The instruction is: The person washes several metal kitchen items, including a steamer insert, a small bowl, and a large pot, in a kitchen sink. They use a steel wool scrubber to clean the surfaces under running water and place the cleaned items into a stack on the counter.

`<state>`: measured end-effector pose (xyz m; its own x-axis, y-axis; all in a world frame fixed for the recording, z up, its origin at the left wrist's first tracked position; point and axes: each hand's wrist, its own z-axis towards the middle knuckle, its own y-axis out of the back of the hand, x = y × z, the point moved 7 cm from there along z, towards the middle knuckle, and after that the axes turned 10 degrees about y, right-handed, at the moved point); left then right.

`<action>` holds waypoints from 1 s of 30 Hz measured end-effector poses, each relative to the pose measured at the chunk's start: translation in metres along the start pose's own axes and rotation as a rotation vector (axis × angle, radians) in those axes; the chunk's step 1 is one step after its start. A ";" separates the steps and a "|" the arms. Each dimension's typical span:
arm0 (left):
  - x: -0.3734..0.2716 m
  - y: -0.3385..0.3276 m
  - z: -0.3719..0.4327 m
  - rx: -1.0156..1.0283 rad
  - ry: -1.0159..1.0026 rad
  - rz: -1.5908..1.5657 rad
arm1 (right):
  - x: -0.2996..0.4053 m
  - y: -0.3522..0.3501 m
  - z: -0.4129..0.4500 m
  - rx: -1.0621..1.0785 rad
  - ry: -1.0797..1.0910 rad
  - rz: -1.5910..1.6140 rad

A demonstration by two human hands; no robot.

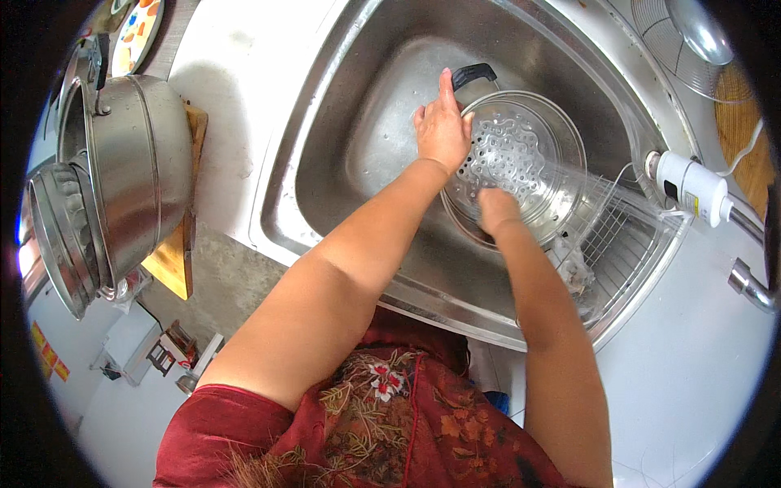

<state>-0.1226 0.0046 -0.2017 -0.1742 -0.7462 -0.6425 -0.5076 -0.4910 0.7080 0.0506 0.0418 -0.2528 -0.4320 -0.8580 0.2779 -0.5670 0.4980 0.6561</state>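
Observation:
In the steel sink [390,131] lies a round steamer pan [506,143] with a perforated metal bottom and a black side handle [474,74]. My left hand [443,133] grips its left rim just below that handle, one finger stretched up along it. Low over the pan's near side is my right hand [499,210], blurred; its fingertips are hidden, and whether it holds anything cannot be seen. Water streams from the right across the pan.
A white faucet heater [689,186] juts over the sink's right edge. Beside the pan sit a wire rack [607,235] and a crumpled clear plastic piece [573,265]. A large steel pot [137,171] stands on a wooden board [177,262] at left. A wire basket [665,43] is at upper right.

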 end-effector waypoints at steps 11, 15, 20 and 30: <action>-0.003 0.003 0.000 -0.040 -0.064 -0.067 | 0.022 0.015 0.050 -0.458 0.059 0.417; 0.005 0.000 0.001 -0.020 -0.036 -0.133 | 0.013 0.041 0.026 -0.259 -0.123 0.364; 0.009 -0.004 0.005 0.048 0.004 -0.332 | -0.035 0.081 -0.034 -0.347 -0.213 0.296; -0.040 0.039 -0.007 0.494 0.396 -1.178 | 0.008 0.032 -0.123 -0.877 -0.169 0.999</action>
<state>-0.1297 0.0117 -0.1463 0.7876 -0.1131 -0.6057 -0.4497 -0.7775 -0.4396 0.1153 0.0357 -0.1431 -0.5116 -0.1187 0.8510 0.6466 0.5990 0.4723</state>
